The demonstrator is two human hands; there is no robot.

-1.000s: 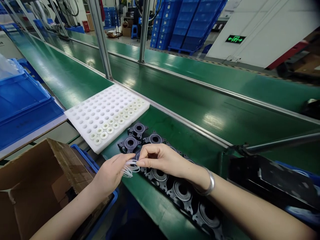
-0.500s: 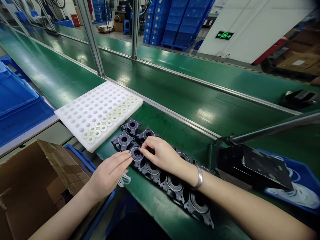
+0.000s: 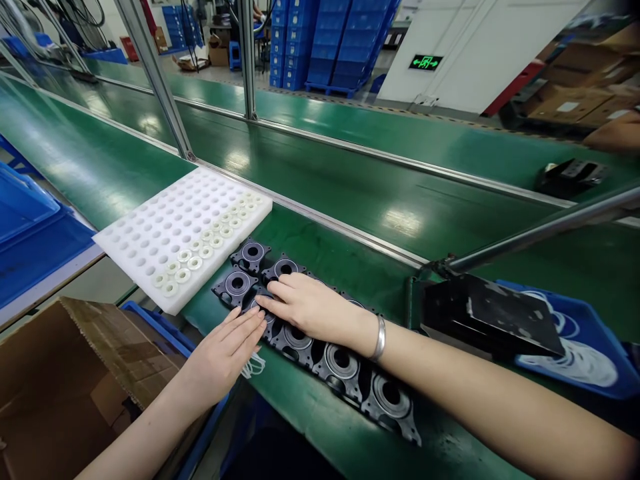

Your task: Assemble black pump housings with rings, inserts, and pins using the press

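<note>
Several black housings (image 3: 341,360) with round centre holes and ring grooves lie in two rows on the green bench. My left hand (image 3: 220,360) has its fingers stretched forward, the tips over one housing near the left end of the front row. White thin rings (image 3: 254,366) hang out from under that hand, held in its lower fingers. From the other side, my right hand (image 3: 313,308) rests on the same housing with fingers extended and lying down on it, close to the left fingertips. The two hands cover most of that housing.
A white foam tray (image 3: 155,230) of holes, some filled with pale washers (image 3: 194,263), sits at the left. A cardboard box (image 3: 45,373) stands below it. To the right are a black metal block (image 3: 500,317) and a blue bin (image 3: 600,327) with white rings.
My right fingers have gone from a pinch at the housing's edge to lying flatter across it. My left fingertips have come further over it. The whole view has shifted slightly.
</note>
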